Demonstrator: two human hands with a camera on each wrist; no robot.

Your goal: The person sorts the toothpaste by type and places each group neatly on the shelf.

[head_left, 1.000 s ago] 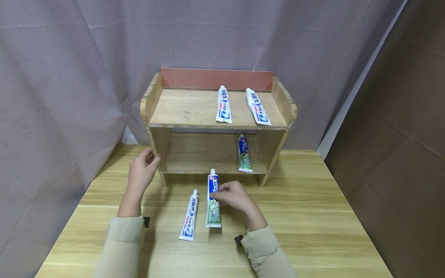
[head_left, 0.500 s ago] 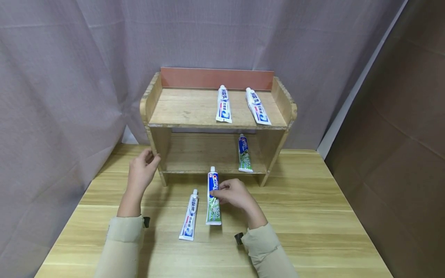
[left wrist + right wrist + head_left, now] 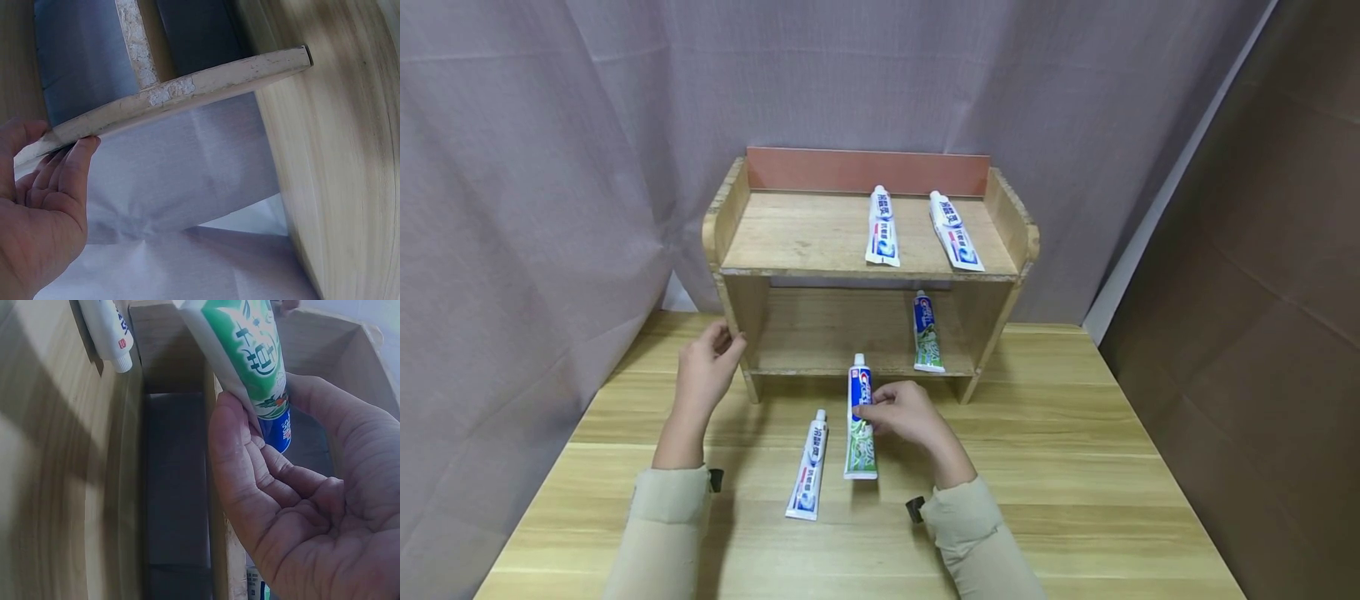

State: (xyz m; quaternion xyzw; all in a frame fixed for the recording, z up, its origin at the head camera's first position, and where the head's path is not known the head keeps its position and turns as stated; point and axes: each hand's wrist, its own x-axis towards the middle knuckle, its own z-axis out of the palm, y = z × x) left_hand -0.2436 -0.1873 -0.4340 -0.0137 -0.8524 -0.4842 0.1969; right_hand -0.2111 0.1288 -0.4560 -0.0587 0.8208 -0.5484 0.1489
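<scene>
Between the thumb and fingers of my right hand (image 3: 910,414) is a blue and green toothpaste tube (image 3: 861,446), cap pointing toward the shelf. The right wrist view shows this pinch on the tube (image 3: 247,356) up close. My left hand (image 3: 706,367) grips the left side panel of the small wooden shelf (image 3: 827,333); in the left wrist view its thumb and fingers (image 3: 78,165) lie on either side of the panel edge (image 3: 187,87). A white and blue toothpaste tube (image 3: 808,471) lies on the table, left of the held one.
Two white toothpaste tubes, a left one (image 3: 883,229) and a right one (image 3: 956,233), lie on the upper board. Another blue and green tube (image 3: 928,333) lies at the right of the lower board. Grey cloth (image 3: 865,75) hangs behind the wooden table (image 3: 1075,467).
My right hand has moved slightly toward the shelf with the blue and green toothpaste tube. The left hand stays at the side panel.
</scene>
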